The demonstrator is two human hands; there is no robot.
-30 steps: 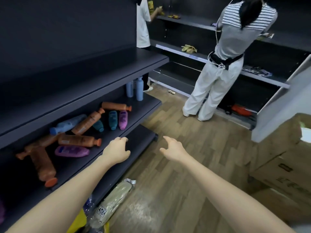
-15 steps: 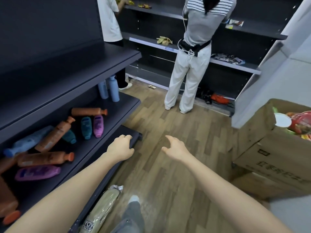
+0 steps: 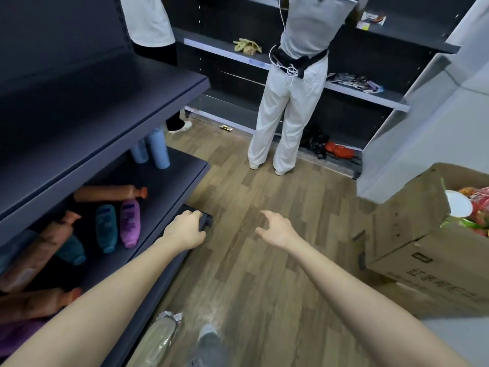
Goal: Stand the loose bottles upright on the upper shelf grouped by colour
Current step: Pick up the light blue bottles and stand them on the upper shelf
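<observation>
step: reaching in, no bottle picked yet | orange bottle (image 3: 109, 193), teal bottle (image 3: 105, 227) and purple bottle (image 3: 129, 223) lie flat on the middle shelf (image 3: 172, 186); two blue bottles (image 3: 158, 149) stand at its far end | left hand (image 3: 185, 230) by the bottom shelf (image 3: 206, 223) corner, fingers loosely curled, empty | right hand (image 3: 275, 229) over the floor (image 3: 264, 186), fingers relaxed, empty | next, I'd say: swing left, grasp a lying bottle, lift it onto the upper shelf (image 3: 105, 107)

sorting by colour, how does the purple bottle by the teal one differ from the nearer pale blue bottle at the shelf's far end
Colour: the purple bottle is purple, the pale blue bottle light blue. Pose: the purple bottle lies flat, the pale blue bottle stands upright. Shape: the purple bottle looks squat, the pale blue bottle tall and slim. Both rest on the same shelf.
</observation>
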